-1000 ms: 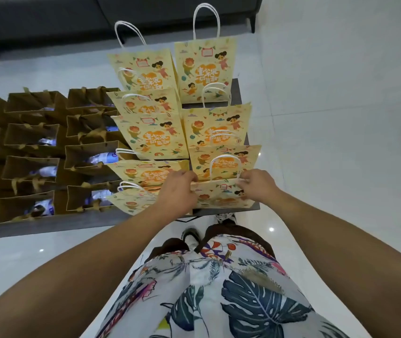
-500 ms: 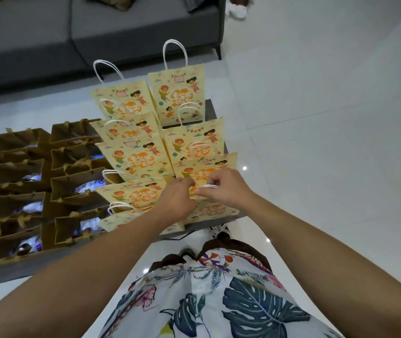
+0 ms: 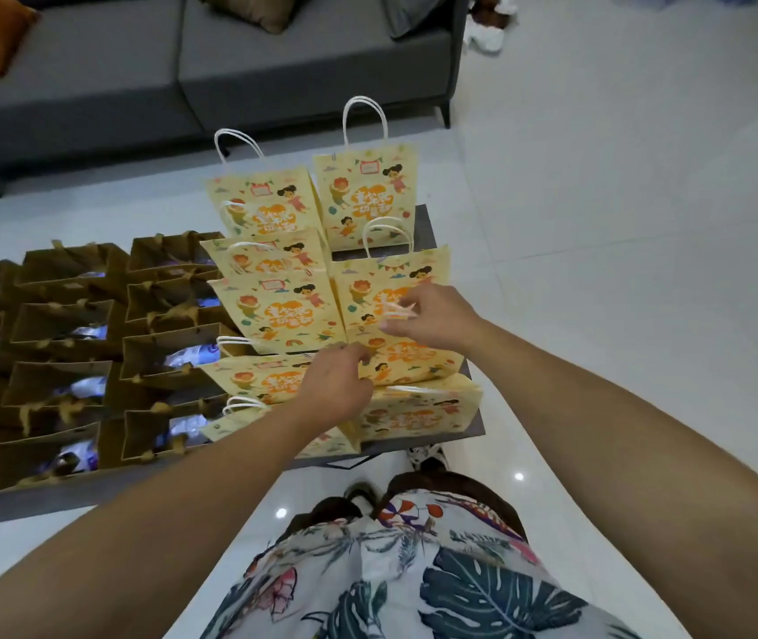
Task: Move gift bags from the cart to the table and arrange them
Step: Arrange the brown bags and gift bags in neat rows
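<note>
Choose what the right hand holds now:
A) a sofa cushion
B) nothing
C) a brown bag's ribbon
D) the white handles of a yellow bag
D: the right hand pinches the white handles of a yellow bag in the right column on the table.
</note>
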Demonstrator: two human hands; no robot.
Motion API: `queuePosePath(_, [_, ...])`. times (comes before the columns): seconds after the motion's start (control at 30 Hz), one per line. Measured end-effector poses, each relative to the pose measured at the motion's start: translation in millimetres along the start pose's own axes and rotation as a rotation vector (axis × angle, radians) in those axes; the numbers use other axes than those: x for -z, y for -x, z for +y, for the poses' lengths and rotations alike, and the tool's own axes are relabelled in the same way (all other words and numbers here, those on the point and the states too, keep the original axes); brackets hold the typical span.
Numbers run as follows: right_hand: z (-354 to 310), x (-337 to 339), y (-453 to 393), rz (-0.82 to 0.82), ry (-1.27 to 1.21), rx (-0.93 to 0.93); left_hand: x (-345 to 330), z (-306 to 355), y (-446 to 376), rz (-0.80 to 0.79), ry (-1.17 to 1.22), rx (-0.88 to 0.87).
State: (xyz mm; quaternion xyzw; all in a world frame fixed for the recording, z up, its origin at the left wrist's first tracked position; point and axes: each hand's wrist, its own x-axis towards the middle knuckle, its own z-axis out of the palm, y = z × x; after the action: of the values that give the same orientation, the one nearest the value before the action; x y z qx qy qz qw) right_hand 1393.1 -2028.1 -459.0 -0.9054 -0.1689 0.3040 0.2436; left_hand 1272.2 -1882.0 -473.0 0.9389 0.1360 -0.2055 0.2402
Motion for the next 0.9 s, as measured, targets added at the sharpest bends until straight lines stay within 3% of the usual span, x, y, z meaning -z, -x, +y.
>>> queuePosePath(0.33, [17.6, 80.6, 18.1, 0.395, -0.023, -0.107, 34.6, 33.6, -36.7, 0.135, 0.071, -0.049])
queuePosePath(0.57, [14.8, 143.0, 28.1, 0.559, 0.159, -0.143, 60.9, 62.6, -65.2, 0.218, 0.111, -0.072])
queuePosePath(0.73, [11.4, 178.5, 13.3, 0.605, 0.307, -0.150, 74.0, 74.3, -83.4, 0.397, 0.140, -0.001])
queuePosePath(0.9, [18.7, 202.3, -11.6, 0.614, 0.354, -0.149, 84.0, 65.2, -122.1, 0.190, -0.007, -0.025])
